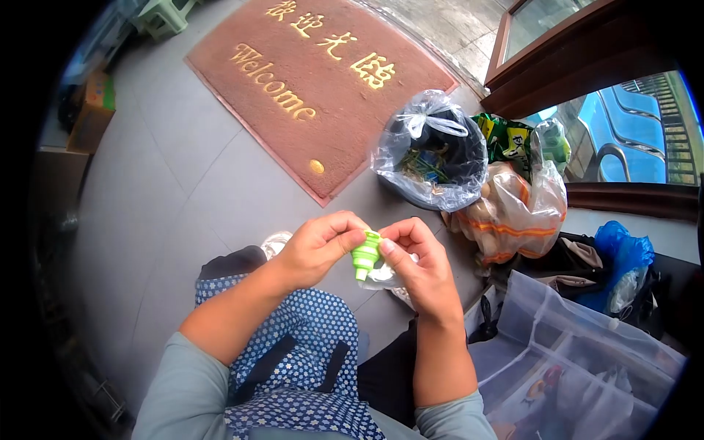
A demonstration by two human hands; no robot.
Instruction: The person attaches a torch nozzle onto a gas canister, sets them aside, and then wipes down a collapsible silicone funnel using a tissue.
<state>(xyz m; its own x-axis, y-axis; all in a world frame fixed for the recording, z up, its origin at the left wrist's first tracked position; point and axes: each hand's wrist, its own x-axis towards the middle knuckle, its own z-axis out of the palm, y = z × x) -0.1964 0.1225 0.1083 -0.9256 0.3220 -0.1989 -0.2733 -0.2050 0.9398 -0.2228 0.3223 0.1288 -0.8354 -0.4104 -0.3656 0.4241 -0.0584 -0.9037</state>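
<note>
A small green and white stepped piece that looks like a collapsible funnel [365, 257] is held upright in front of my lap, its narrow end down. My left hand [323, 246] pinches its upper left rim between thumb and fingers. On the other side, my right hand [418, 257] grips the rim with thumb and forefinger. A crumpled clear plastic wrapper [381, 277] hangs beside the piece under my right hand; whether the curled fingers hold it is hard to see.
Ahead lies a red-brown welcome mat [293, 81] on grey tiles. A lined bin [392, 180] with scraps inside stands to its right, beside a striped plastic bag [513, 220]. At the lower right is a translucent white mesh-covered box [587, 352]. Patterned blue cloth [308, 330] covers my lap.
</note>
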